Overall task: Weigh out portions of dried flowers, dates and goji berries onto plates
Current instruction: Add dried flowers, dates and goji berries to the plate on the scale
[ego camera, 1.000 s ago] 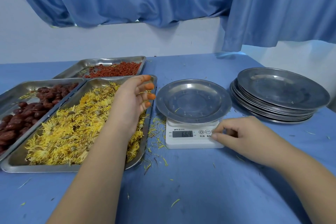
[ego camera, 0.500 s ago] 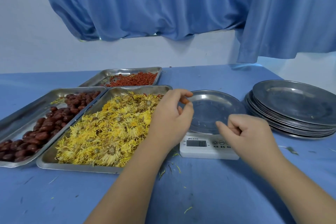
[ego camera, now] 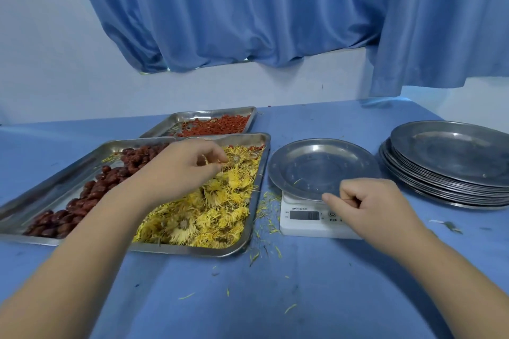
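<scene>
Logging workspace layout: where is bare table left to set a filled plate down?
Bare table lies along the near edge, before the flower tray and scale, and behind the scale toward the wall. Crowded: trays packed left, plate stack right.

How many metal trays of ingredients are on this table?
3. The steel tray of yellow dried flowers lies nearest the middle; the steel tray of dark red dates lies left of it; the steel tray of orange-red goji berries sits behind both. None seems hidden.

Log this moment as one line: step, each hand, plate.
step: picking flowers | left hand: pinches flowers in tray | right hand: curled, by scale | plate: on scale, stray petals only
</scene>
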The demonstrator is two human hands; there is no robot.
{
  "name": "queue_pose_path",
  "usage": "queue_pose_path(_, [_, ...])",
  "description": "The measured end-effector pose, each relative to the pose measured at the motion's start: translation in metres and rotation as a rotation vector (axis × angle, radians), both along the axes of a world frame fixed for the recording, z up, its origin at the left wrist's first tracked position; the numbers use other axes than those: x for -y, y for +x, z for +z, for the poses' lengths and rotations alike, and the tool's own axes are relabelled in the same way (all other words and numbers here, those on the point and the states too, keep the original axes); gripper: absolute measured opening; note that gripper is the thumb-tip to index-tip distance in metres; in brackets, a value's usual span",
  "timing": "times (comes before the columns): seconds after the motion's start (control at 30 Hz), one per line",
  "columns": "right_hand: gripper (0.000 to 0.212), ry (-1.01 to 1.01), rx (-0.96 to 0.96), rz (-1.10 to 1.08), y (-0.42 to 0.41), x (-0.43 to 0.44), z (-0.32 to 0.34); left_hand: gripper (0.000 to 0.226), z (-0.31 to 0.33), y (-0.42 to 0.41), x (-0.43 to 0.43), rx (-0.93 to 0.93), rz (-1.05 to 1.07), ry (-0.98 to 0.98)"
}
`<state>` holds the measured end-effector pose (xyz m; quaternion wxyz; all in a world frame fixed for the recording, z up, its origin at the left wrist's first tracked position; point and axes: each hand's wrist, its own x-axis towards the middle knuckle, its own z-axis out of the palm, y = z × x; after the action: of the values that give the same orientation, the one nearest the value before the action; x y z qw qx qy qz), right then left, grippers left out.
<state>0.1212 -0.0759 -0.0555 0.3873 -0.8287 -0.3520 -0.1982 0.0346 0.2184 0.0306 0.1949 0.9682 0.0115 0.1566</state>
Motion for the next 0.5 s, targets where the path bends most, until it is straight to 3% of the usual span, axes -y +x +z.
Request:
queue_pose_path(0.2, [0.056, -0.013, -0.032, -0.002, -0.004, 0.001, 0.003, 0.029, -0.012, 0.006, -0.007, -0.332, -0.055, 0.242])
queue_pose_path(0.33, [0.056, 0.003, -0.047, -0.008, -0.003, 0.002, 0.003, 0.037, -0.013, 0.013, -0.01, -0.367, -0.02, 0.371])
queue_pose_path(0.5, [0.056, 0.011, -0.063, -0.015, -0.002, 0.003, 0.002, 0.032, -0.013, 0.018, -0.019, -0.343, -0.01, 0.288])
